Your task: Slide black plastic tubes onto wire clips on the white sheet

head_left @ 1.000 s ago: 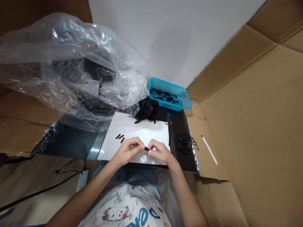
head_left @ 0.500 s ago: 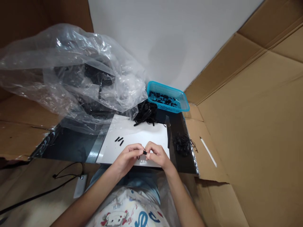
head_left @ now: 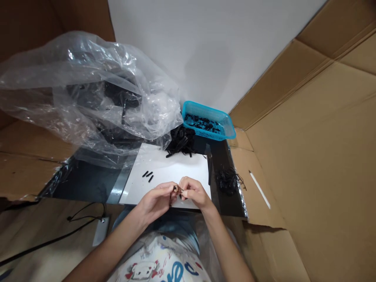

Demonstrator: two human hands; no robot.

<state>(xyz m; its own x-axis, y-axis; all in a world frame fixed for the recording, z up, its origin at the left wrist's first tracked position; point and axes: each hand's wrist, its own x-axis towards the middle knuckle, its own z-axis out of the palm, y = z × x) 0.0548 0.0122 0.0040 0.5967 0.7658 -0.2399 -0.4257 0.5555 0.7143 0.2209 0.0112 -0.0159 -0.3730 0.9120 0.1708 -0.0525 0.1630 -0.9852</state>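
Note:
My left hand (head_left: 157, 199) and my right hand (head_left: 192, 192) meet over the near edge of a white sheet (head_left: 176, 168). Both pinch a small black part (head_left: 175, 188) between their fingertips, and a thin dark cord hangs from it under my left fingers. Three short black pieces (head_left: 147, 175) lie on the sheet just beyond my left hand. A heap of black strips (head_left: 180, 141) sits at the sheet's far edge.
A blue basket (head_left: 227, 127) holding small black parts stands at the back. A crumpled clear plastic bag (head_left: 88, 94) over dark items fills the left. A tangle of black cords (head_left: 227, 180) lies to the right. Cardboard walls (head_left: 308, 137) enclose the right and left.
My hands have drawn slightly nearer to me and closer together on the small black part; a thin cord now shows hanging below my left fingers.

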